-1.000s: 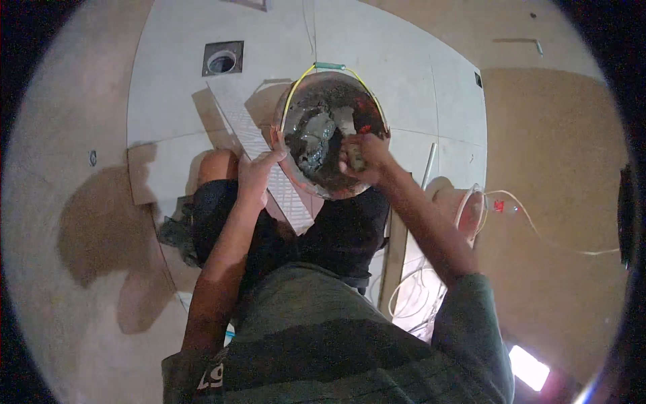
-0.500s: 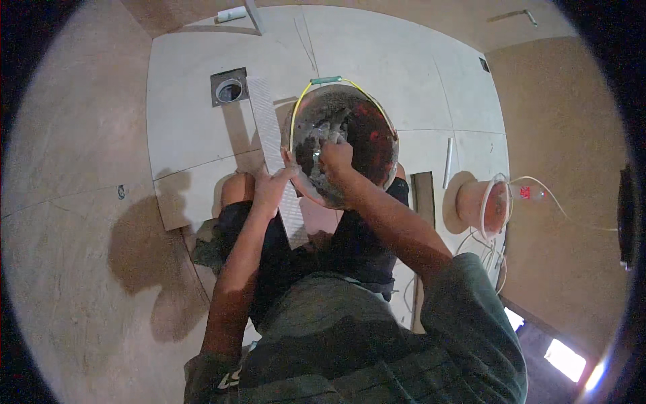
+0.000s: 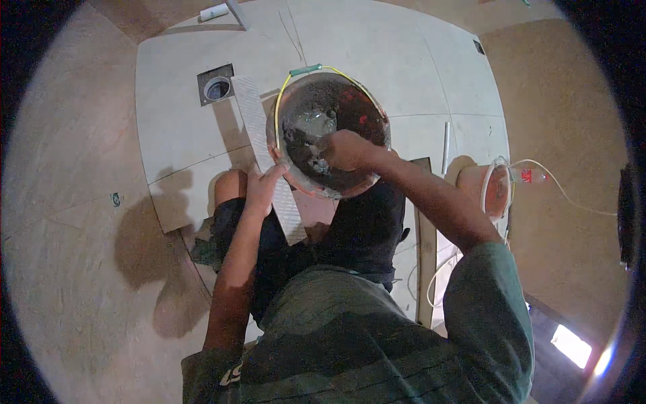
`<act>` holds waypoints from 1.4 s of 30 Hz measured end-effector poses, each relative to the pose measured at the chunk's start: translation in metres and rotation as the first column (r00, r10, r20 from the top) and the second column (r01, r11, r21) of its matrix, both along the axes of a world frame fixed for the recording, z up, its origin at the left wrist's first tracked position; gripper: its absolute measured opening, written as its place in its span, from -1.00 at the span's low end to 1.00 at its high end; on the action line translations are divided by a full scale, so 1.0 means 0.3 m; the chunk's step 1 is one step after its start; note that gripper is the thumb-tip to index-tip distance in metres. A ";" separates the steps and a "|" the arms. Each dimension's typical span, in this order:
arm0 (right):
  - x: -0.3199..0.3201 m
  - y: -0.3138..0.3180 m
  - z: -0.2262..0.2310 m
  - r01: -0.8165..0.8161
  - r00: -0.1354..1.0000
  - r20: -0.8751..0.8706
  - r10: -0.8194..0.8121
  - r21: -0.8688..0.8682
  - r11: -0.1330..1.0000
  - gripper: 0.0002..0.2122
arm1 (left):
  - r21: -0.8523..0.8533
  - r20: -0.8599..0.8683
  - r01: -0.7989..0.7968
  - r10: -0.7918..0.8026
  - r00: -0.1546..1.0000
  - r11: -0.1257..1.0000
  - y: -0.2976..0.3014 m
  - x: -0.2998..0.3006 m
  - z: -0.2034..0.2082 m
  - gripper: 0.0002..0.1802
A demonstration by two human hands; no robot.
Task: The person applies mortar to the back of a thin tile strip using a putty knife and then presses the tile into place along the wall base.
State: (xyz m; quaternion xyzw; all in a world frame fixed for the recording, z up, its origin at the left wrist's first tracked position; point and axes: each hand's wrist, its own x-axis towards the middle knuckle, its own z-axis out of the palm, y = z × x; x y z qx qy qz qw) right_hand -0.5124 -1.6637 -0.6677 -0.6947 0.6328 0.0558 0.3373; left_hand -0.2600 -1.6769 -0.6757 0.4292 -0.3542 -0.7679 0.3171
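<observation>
A round bucket (image 3: pixel 377 172) with a yellow wire handle and green grip stands in front of my knees. Wet grey mortar (image 3: pixel 316 124) lies inside it, with dark residue on the walls. My right hand (image 3: pixel 346 149) is closed in a fist inside the bucket, over the mortar; what it grips is hidden, though a greyish glint shows below the fist. A long narrow strip of tile (image 3: pixel 252 111), its ridged pale back showing, leans left of the bucket. My left hand (image 3: pixel 262 187) is wrapped round the strip, its fingertips reaching the bucket's rim.
A square drain opening (image 3: pixel 217 87) lies in the pale tiled floor beyond the strip. To the right are a reddish bucket (image 3: pixel 473 185), a clear bottle (image 3: pixel 528 176), a white stick (image 3: pixel 446 148) and a cable (image 3: pixel 572 198). A white tube (image 3: pixel 214 12) lies at the far wall.
My right fist has moved toward me within the bucket, its elbow swinging out to the right, uncovering the mortar beyond it. My left hand stays on the tile strip. The view has shifted slightly.
</observation>
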 end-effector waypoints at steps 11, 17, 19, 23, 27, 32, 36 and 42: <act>0.139 0.182 0.484 0.035 0.974 -0.225 -0.021 0.057 0.998 -0.71 | 0.065 0.032 0.043 -0.045 0.998 0.997 0.034 0.028 -0.017 -0.42; 0.217 0.098 0.252 0.178 0.976 -0.110 -0.188 -0.093 0.980 -0.63 | 0.163 0.069 0.039 -0.051 0.996 0.986 0.016 0.018 -0.100 -0.40; 0.145 0.080 0.227 0.182 0.971 -0.157 -0.179 0.005 0.983 -0.65 | 0.104 0.007 0.027 -0.027 1.000 0.994 0.041 0.027 -0.094 -0.40; -0.016 0.154 0.485 0.127 0.968 -0.231 -0.096 0.125 0.984 -0.77 | 0.203 0.061 0.044 -0.058 0.996 0.978 0.043 0.014 0.001 -0.41; 0.046 0.273 0.566 -0.017 0.979 -0.202 -0.002 -0.095 0.995 -0.78 | 0.123 -0.008 -0.015 0.016 1.000 0.992 0.038 0.026 -0.073 -0.43; 0.103 0.308 0.481 0.110 0.990 -0.082 -0.116 -0.072 0.991 -0.78 | 0.160 -0.017 0.033 -0.030 0.999 0.987 0.046 0.047 -0.108 -0.42; 0.235 0.211 0.364 0.177 0.980 -0.096 -0.176 0.002 0.984 -0.76 | 0.195 0.004 0.036 -0.038 0.999 0.980 0.037 0.047 -0.101 -0.38; 0.157 0.101 0.180 0.352 0.935 -0.002 -0.354 -0.114 0.929 -0.70 | 0.224 0.072 0.057 -0.075 0.995 0.973 0.040 0.037 -0.099 -0.32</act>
